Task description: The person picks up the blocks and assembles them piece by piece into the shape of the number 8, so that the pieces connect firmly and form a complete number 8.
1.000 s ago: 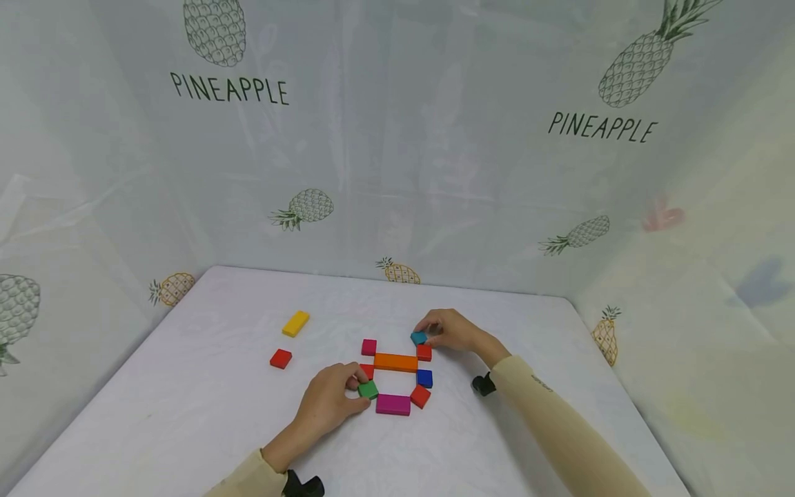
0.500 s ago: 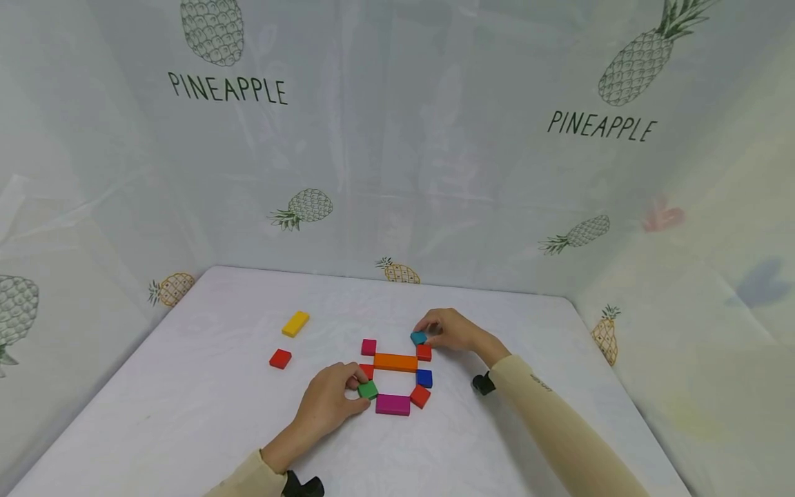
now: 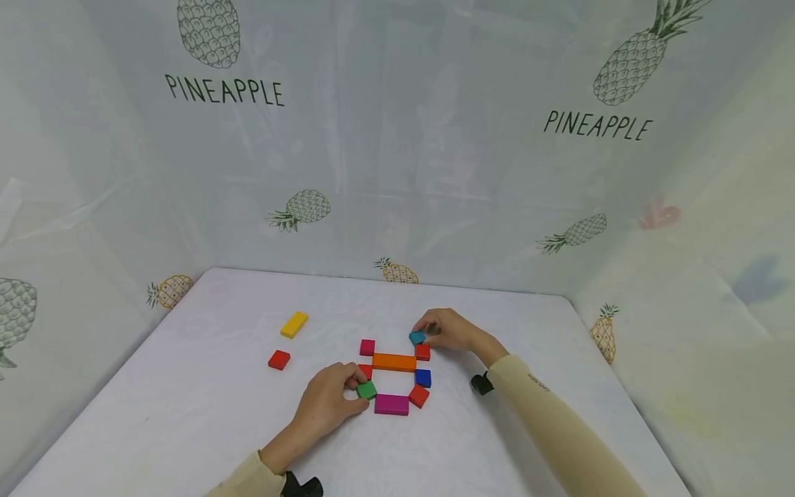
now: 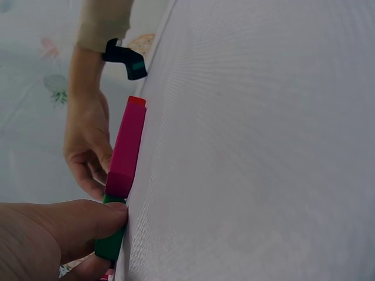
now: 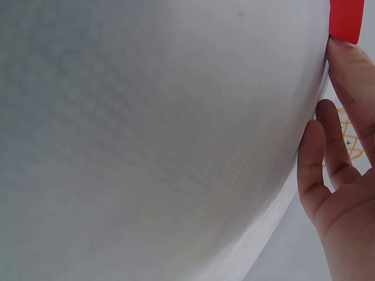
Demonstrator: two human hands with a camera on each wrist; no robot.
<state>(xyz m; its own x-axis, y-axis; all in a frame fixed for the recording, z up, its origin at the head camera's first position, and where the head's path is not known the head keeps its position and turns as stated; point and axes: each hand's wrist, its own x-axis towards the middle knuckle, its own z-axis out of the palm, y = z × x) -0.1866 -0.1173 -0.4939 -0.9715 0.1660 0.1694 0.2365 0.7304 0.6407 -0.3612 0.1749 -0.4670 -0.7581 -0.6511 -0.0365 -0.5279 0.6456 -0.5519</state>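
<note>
In the head view my left hand (image 3: 326,402) pinches a green block (image 3: 366,390) between thumb and fingers. The left wrist view shows this green block (image 4: 110,243) against the end of a magenta block (image 4: 128,149). At the far right corner of the block outline, my right hand (image 3: 455,330) pinches a teal block (image 3: 417,338), partly covered by its fingers. Just below the teal one lies a red block (image 3: 423,353). An orange block (image 3: 394,362) spans the middle of the outline, and a second red block (image 3: 366,371) sits behind the green one.
A blue block (image 3: 423,377) and a tilted red block (image 3: 419,396) form the outline's right side. At its upper left is a pink block (image 3: 368,347). Further left lie a yellow block (image 3: 294,325) and a loose red block (image 3: 279,359). A pineapple-printed curtain (image 3: 397,172) surrounds the table.
The view has shifted very slightly. Both hands keep their places on the green and teal blocks, and the blocks stay as they were.
</note>
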